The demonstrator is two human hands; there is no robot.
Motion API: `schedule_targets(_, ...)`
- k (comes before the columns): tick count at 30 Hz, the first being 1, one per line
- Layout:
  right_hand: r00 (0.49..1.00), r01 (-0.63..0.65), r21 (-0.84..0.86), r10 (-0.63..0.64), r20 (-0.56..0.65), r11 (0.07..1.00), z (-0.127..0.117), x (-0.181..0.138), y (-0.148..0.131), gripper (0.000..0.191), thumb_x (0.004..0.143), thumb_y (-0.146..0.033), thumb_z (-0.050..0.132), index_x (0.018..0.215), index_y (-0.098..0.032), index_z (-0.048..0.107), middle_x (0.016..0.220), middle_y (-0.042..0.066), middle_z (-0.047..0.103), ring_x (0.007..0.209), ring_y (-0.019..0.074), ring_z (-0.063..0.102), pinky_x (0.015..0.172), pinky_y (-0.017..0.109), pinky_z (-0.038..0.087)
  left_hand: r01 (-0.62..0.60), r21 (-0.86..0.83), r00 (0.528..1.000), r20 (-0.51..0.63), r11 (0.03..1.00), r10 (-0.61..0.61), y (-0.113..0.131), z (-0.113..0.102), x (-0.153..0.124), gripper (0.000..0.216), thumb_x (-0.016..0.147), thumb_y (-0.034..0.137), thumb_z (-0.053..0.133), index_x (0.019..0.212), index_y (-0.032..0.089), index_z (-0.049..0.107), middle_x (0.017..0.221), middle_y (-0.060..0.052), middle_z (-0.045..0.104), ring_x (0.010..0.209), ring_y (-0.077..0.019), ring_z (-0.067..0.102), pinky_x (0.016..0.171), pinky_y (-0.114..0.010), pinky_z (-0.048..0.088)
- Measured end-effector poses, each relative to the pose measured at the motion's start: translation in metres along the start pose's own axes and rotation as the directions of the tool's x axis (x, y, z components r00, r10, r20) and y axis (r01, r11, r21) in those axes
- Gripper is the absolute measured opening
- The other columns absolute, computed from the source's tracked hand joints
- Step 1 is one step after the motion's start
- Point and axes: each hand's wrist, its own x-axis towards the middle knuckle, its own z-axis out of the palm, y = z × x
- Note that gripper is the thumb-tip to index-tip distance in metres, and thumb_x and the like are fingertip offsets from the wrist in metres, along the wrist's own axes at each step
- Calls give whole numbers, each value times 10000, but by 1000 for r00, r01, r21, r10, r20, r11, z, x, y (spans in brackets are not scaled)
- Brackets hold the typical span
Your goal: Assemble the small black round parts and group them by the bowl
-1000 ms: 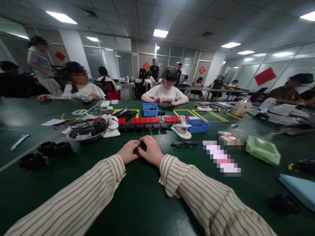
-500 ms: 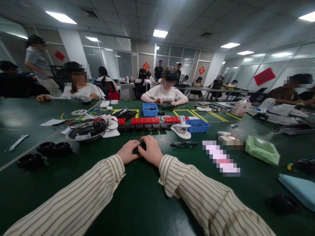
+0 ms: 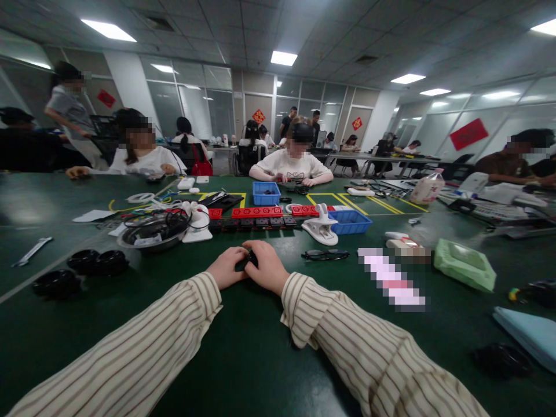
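Note:
My left hand (image 3: 226,268) and my right hand (image 3: 268,267) meet over the green table (image 3: 243,359). Their fingers curl around a small black part (image 3: 251,258), mostly hidden between them, so its kind does not show. Just beyond my hands runs a row of black sockets (image 3: 263,224), with red socket blocks (image 3: 256,212) behind it. A white clip stand (image 3: 322,226) is to the right of that row. Black-framed glasses (image 3: 325,255) lie to the right of my right hand.
Left: a metal bowl (image 3: 152,240) with cables, several black round parts (image 3: 110,262), and a wrench (image 3: 33,251). Blue bins (image 3: 351,222) stand behind. Right: a green tissue pack (image 3: 464,264) and a light blue folder (image 3: 527,336). A co-worker (image 3: 295,165) sits opposite.
My hands stay together around the black part, with only a slight shift of the fingers. The view moves very slightly. In the background, a standing person in black leans a little to the right.

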Motion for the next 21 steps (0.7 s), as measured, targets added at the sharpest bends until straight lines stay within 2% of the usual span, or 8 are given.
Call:
schedule_targets(5,993,-114,-133,110,-40,984,0,0,0,409,740,-309,535,1111,-154,459,1062,84,521,1003,212,449,891,367,330,10,21,1000,11,1000,-10,2,0,0,477,675,414,592,1056,130,539,1104,-124,534,1054,-279,465,942,-420,357)
schedule_targets(10,980,-192,-218,176,-89,957,2,0,2,421,741,-480,532,1014,-163,494,954,73,524,899,216,471,795,358,369,25,14,1000,3,1000,-25,5,-1,-1,518,683,439,584,1089,124,521,1106,-125,532,1054,-273,463,947,-418,352)
schedule_targets(16,994,-108,-147,104,-37,983,4,1,5,223,746,-329,555,900,-172,512,884,44,515,851,171,481,768,306,387,18,-9,1000,12,1000,-18,9,-5,-1,349,693,405,570,931,152,598,1056,-100,551,1018,-259,480,927,-405,371)
schedule_targets(21,999,-37,-24,37,-5,999,2,2,3,234,730,-173,509,964,-158,502,934,49,547,901,165,482,825,299,378,12,-16,1000,10,1000,-12,6,-4,-1,352,692,406,563,945,164,593,1070,-95,550,1037,-266,477,938,-409,364)
